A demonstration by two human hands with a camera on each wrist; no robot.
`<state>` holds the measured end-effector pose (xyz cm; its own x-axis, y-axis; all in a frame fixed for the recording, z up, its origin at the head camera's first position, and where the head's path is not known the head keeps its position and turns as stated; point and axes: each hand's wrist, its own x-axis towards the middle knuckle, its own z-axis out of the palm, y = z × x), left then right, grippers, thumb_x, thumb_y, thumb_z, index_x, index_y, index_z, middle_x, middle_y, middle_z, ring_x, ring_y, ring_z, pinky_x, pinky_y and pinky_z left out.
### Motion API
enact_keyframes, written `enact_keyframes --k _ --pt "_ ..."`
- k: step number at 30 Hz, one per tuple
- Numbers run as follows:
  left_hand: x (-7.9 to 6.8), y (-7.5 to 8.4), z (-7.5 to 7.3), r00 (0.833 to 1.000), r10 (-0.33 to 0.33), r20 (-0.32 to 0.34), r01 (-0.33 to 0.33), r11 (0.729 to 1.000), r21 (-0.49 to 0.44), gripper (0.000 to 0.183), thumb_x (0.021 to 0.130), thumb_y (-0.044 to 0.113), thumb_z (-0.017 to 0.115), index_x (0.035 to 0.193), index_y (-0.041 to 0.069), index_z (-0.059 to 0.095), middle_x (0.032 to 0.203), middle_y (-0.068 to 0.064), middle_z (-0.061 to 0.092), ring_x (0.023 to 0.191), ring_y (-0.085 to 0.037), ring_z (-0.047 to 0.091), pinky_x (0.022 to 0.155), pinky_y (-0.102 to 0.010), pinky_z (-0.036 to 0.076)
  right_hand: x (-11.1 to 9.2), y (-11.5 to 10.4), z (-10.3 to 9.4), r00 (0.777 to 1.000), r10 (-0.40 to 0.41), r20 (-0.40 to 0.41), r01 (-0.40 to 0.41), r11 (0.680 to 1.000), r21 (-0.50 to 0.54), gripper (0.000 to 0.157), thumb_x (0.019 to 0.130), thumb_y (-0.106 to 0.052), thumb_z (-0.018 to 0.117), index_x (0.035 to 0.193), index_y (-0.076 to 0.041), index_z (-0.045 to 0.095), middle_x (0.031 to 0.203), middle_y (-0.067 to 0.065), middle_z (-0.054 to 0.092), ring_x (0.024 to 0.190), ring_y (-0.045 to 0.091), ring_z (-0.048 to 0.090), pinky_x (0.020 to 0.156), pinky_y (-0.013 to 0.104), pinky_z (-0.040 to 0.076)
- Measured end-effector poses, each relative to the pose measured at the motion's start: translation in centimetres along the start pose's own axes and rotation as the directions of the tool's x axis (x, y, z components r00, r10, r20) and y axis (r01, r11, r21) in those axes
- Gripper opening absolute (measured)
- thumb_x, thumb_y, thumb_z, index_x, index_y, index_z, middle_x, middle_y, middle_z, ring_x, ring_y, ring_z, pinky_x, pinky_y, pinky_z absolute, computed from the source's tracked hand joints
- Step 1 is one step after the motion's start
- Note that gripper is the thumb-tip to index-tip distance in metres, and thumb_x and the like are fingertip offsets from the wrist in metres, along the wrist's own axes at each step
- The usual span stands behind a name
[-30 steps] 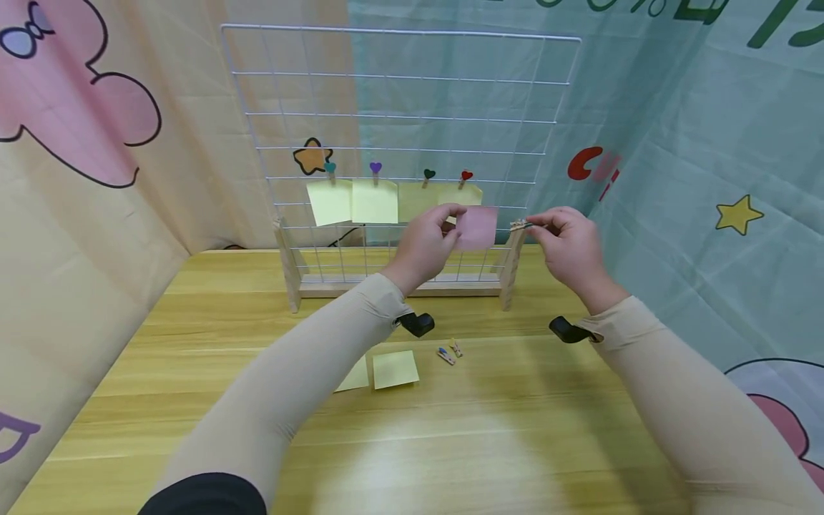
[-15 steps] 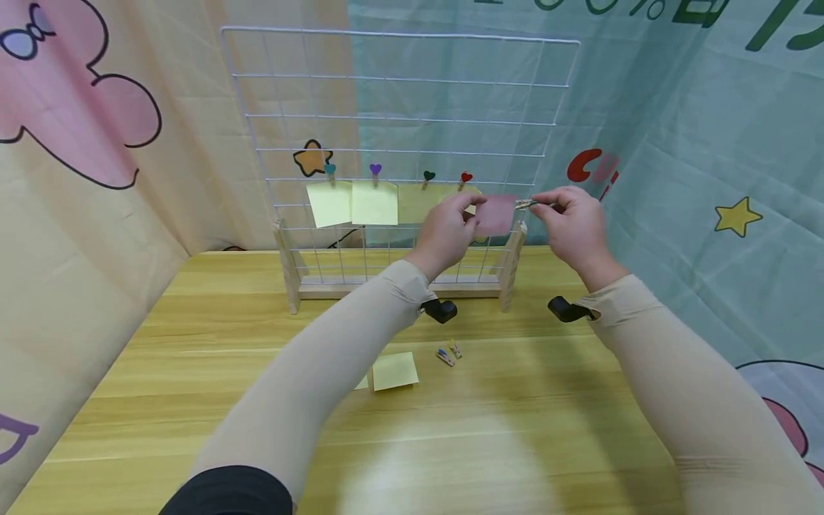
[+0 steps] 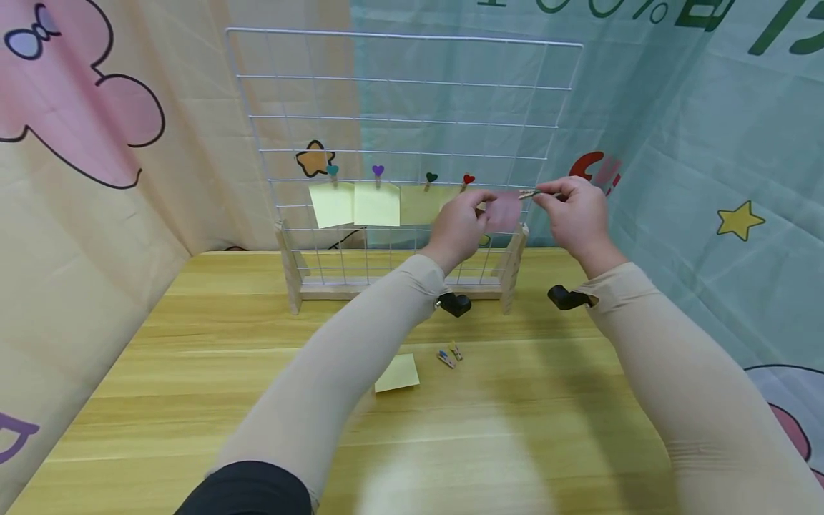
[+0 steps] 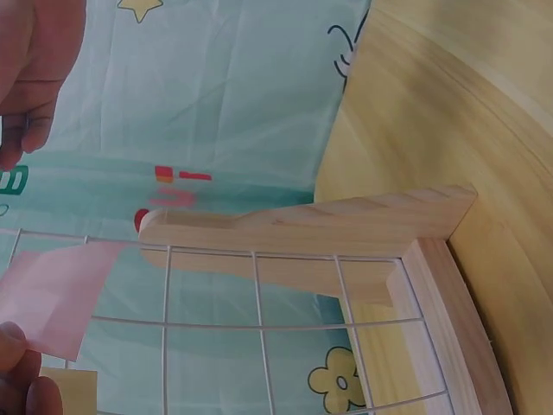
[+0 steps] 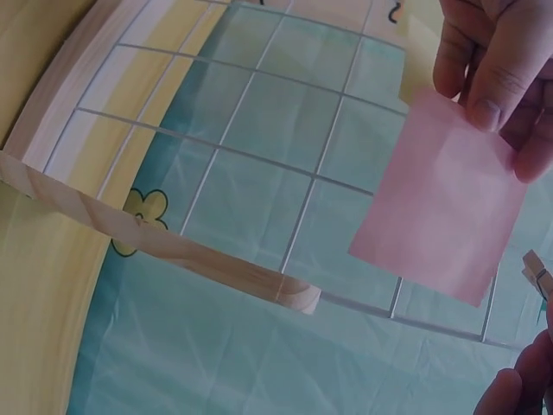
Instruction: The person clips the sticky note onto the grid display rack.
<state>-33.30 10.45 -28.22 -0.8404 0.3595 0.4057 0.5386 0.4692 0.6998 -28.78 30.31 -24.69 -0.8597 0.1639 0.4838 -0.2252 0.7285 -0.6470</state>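
My left hand [image 3: 458, 227] pinches a pink sticky note [image 3: 505, 212] by its left edge, in front of the right part of a white wire grid [image 3: 405, 118]. In the right wrist view the pink note [image 5: 445, 203] hangs from the fingertips over the wires. My right hand [image 3: 574, 218] pinches a small wooden clothespin [image 3: 528, 194] close to the note's upper right corner. Several yellow sticky notes [image 3: 376, 205] hang in a row from the grid on heart-topped clothespins, among them a purple one [image 3: 378, 172] and a red one [image 3: 468, 179]. The left hand partly covers the rightmost yellow note.
Wooden feet [image 3: 513, 268] hold the grid upright on the wood-grain table [image 3: 502, 429]. Two small clothespins [image 3: 448, 355] lie in front, beside a loose yellow note [image 3: 397, 373] partly behind the left sleeve. Printed curtains [image 3: 695, 143] stand behind and at both sides.
My left hand has carried the pink note to the right and up, next to the row of yellow notes. My right hand has risen with the clothespin, which is now at the note's corner.
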Motion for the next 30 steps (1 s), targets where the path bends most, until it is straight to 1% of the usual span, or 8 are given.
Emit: enact_keyframes --k 6,9,13,16,22,30 --pt "0.1 0.0 0.3 1.000 0.003 0.000 -0.003 1.000 -0.005 0.035 0.110 0.010 0.054 0.142 0.015 0.065 0.141 -0.001 0.066 0.118 -0.016 0.067 0.092 -0.023 0.059 0.4 -0.3 -0.3 1.000 0.013 0.013 -0.013 0.999 -0.040 0.032 0.105 -0.030 0.066 0.124 -0.006 0.077 0.120 0.009 0.063 0.068 0.011 0.046 0.055 0.023 0.036" --pt "0.3 0.0 0.3 1.000 -0.003 -0.002 0.003 1.000 0.002 0.035 0.110 0.010 0.054 0.142 0.015 0.065 0.141 -0.001 0.066 0.118 -0.015 0.067 0.093 -0.023 0.059 0.6 -0.5 -0.3 0.999 0.031 0.019 -0.030 0.998 -0.054 0.033 0.106 -0.031 0.066 0.125 -0.006 0.077 0.124 0.010 0.063 0.065 0.012 0.046 0.054 0.024 0.035" --pt "0.5 0.0 0.3 1.000 -0.012 -0.004 0.012 1.000 0.019 0.035 0.110 0.010 0.054 0.142 0.016 0.065 0.141 0.000 0.066 0.119 -0.015 0.066 0.094 -0.024 0.058 1.0 -0.6 -0.1 0.998 0.053 0.020 -0.051 0.996 -0.069 0.033 0.106 -0.032 0.065 0.125 -0.008 0.077 0.129 0.012 0.063 0.069 0.013 0.048 0.053 0.025 0.036" --pt "0.6 0.0 0.4 1.000 -0.011 -0.003 0.011 0.999 0.031 0.035 0.110 0.010 0.053 0.142 0.016 0.065 0.141 0.001 0.066 0.119 -0.014 0.066 0.095 -0.024 0.058 1.2 -0.8 0.0 0.998 0.057 0.022 -0.055 0.996 -0.072 0.034 0.106 -0.033 0.064 0.126 -0.009 0.077 0.129 0.012 0.063 0.069 0.014 0.048 0.054 0.026 0.037" --pt "0.8 -0.2 0.6 1.000 -0.006 -0.008 0.006 1.000 0.023 0.034 0.110 0.011 0.055 0.142 0.015 0.065 0.140 0.001 0.067 0.120 -0.015 0.067 0.095 -0.025 0.059 1.6 -0.7 0.1 0.998 0.055 0.029 -0.053 0.996 -0.078 0.034 0.106 -0.035 0.065 0.127 -0.011 0.077 0.125 0.010 0.063 0.058 0.016 0.042 0.052 0.027 0.036" --pt "1.0 -0.3 1.2 1.000 -0.010 -0.022 0.011 0.999 0.040 0.035 0.110 0.011 0.055 0.142 0.017 0.065 0.140 0.002 0.068 0.121 -0.014 0.067 0.098 -0.027 0.058 2.0 -0.9 0.1 0.996 0.071 0.054 -0.066 0.993 -0.103 0.034 0.106 -0.035 0.063 0.128 -0.013 0.076 0.129 0.012 0.063 0.051 0.017 0.040 0.049 0.029 0.035"
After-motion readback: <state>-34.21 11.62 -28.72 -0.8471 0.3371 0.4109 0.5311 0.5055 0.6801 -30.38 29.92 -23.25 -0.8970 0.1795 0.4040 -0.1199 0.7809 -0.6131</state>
